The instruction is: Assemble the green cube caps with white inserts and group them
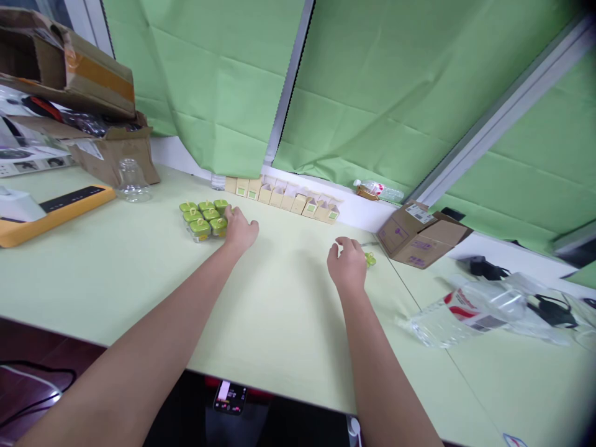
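Perhaps the block of clear, square, green-lidded containers (201, 225), left of centre on the pale-green table (279, 298), could skew if the left hand (241, 230) at its edge nudges sideways; its hold I cannot tell. The right hand (349, 266), fingers narrowly parted, could knock the small green piece (370, 259) beside it.

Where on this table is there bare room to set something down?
Widest: middle of the table, between left hand and right hand. Another: left of the green-lidded containers, in front of the clear jar. Crowded: back, along the small boxes; far right, around the large bottle.
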